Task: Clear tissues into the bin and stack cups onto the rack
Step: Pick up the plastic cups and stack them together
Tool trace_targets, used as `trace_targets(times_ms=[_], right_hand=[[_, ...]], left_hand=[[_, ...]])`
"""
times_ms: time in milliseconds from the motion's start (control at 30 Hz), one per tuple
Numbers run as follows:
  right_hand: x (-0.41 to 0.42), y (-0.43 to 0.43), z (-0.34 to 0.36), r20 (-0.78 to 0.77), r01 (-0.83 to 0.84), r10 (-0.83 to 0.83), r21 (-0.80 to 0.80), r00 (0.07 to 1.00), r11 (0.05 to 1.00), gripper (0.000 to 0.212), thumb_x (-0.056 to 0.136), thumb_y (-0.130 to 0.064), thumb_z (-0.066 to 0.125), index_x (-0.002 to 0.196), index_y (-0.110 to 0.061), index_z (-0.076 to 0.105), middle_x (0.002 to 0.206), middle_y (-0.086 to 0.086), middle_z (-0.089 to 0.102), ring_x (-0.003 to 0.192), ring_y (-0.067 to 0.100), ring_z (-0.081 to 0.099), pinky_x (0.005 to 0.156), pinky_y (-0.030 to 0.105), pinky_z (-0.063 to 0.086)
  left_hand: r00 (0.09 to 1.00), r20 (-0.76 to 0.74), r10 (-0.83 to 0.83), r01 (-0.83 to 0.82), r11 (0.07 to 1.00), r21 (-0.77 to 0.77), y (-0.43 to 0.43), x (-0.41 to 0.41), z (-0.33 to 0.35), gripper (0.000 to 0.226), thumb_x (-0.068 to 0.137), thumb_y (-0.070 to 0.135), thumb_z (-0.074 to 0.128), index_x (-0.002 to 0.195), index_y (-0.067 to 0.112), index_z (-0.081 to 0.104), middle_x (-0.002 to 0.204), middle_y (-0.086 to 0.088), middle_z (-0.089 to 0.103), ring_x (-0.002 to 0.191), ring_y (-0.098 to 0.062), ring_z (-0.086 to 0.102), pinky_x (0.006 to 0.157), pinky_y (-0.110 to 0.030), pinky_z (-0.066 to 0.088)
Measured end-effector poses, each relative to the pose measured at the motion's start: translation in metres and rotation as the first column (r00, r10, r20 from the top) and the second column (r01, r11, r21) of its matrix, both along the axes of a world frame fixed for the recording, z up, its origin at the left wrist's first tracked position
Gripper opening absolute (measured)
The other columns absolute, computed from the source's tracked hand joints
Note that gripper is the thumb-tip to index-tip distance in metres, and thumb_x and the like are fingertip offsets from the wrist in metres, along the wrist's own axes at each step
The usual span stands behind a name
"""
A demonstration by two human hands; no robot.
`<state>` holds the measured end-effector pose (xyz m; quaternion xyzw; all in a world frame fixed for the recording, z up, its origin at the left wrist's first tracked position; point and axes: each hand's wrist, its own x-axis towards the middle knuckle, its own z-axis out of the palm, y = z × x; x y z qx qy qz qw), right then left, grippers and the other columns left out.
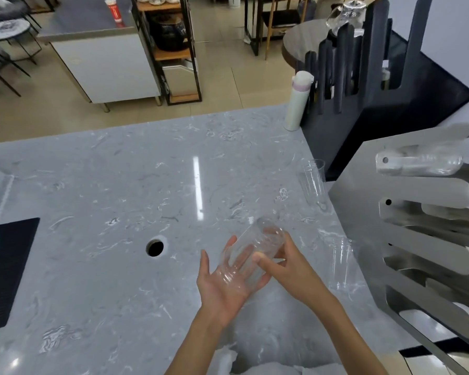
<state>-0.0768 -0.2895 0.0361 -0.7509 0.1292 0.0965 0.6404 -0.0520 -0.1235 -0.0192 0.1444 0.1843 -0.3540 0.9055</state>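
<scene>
Clearly, the left hand [222, 285] is lying open, palm up, cradling the lower end of a clear plastic cup [251, 254] tilted over the grey marble counter [119, 185], while the right hand [284, 263] is pinching its upper wall between thumb and fingers. With so light a hold, the slick, thin cup is likely risking a slip or a squeeze-buckle as it is being carried rightward. Two more clear cups, one near [343, 262] and one farther [313, 182], are standing just beside the steel rack [363, 212], so a careless sweep toward its prongs could be knocking them over.
</scene>
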Motion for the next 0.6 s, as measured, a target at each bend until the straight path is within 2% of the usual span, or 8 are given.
trace_targets(times_ms=[100,233,300,333,400,467,533,600], right_hand=[[-0.006,0.001,0.001,-0.080,-0.068,0.069,0.018,0.994,0.998,0.072,0.072,-0.056,0.074,0.134,-0.042,0.040,0.112,-0.028,0.066,0.106,-0.004,0.062,0.079,0.017,0.054],[-0.018,-0.023,-0.007,-0.149,-0.204,0.196,-0.041,0.969,0.978,0.078,0.073,-0.051,0.078,0.139,-0.049,0.035,0.124,-0.026,0.059,0.111,-0.006,0.056,0.086,0.012,0.048],[-0.026,-0.046,-0.021,-0.189,-0.008,-0.008,-0.083,0.982,0.997,0.067,0.080,-0.046,0.076,0.137,-0.043,0.043,0.127,-0.015,0.058,0.106,-0.003,0.057,0.080,0.008,0.047],[-0.031,-0.058,-0.034,-0.214,0.165,-0.217,-0.237,0.952,0.957,0.068,0.081,-0.046,0.075,0.140,-0.034,0.044,0.131,-0.003,0.057,0.111,0.007,0.057,0.083,0.014,0.048],[-0.043,-0.073,-0.061,-0.164,0.365,-0.582,-0.638,0.796,0.678,0.081,0.079,-0.049,0.076,0.144,-0.019,0.038,0.137,0.018,0.049,0.122,0.032,0.048,0.097,0.039,0.045],[-0.051,-0.078,-0.080,-0.097,0.406,-0.698,-0.754,0.709,0.517,0.091,0.075,-0.047,0.078,0.148,-0.021,0.029,0.139,0.024,0.043,0.121,0.044,0.044,0.100,0.051,0.041],[-0.051,-0.081,-0.095,-0.069,0.464,-0.686,-0.687,0.725,0.559,0.091,0.078,-0.041,0.077,0.150,-0.027,0.023,0.139,0.025,0.046,0.121,0.044,0.047,0.101,0.052,0.043],[-0.049,-0.083,-0.105,-0.006,0.483,-0.599,-0.586,0.801,0.651,0.087,0.080,-0.032,0.076,0.150,-0.035,0.025,0.136,0.018,0.045,0.120,0.037,0.047,0.098,0.040,0.044]], left_hand=[[0.998,0.000,-0.064,0.064,0.993,0.100,-0.002,-0.003,-0.002,0.072,0.083,0.061,0.068,0.142,0.022,0.054,0.150,-0.021,0.050,0.137,-0.047,0.047,0.110,-0.074,0.029],[0.988,0.037,-0.148,0.128,0.936,0.328,-0.006,-0.005,-0.011,0.050,0.089,0.045,0.067,0.132,0.020,0.062,0.142,-0.017,0.059,0.128,-0.042,0.058,0.104,-0.065,0.043],[0.990,0.010,-0.141,0.128,0.927,0.353,-0.007,-0.006,-0.014,0.033,0.080,0.039,0.075,0.108,0.022,0.074,0.129,-0.013,0.069,0.116,-0.038,0.067,0.091,-0.056,0.052],[0.992,-0.006,-0.126,0.120,0.932,0.343,-0.006,-0.006,-0.016,0.027,0.075,0.037,0.078,0.098,0.022,0.076,0.122,-0.012,0.073,0.111,-0.037,0.070,0.088,-0.054,0.053],[0.995,-0.026,-0.092,0.095,0.941,0.324,-0.002,-0.007,-0.020,0.024,0.068,0.034,0.082,0.088,0.022,0.077,0.115,-0.010,0.075,0.105,-0.035,0.073,0.088,-0.054,0.053],[0.997,-0.024,-0.074,0.078,0.933,0.350,0.001,-0.007,-0.021,0.024,0.065,0.035,0.083,0.084,0.022,0.077,0.112,-0.010,0.075,0.103,-0.035,0.074,0.088,-0.054,0.054],[0.998,-0.037,-0.051,0.062,0.910,0.410,0.004,-0.007,-0.019,0.021,0.073,0.040,0.077,0.086,0.024,0.076,0.115,-0.011,0.072,0.106,-0.036,0.070,0.088,-0.055,0.053],[0.999,-0.038,-0.020,0.036,0.880,0.473,0.010,-0.003,-0.019,0.031,0.088,0.052,0.062,0.102,0.025,0.071,0.122,-0.013,0.069,0.116,-0.039,0.064,0.094,-0.058,0.050]])
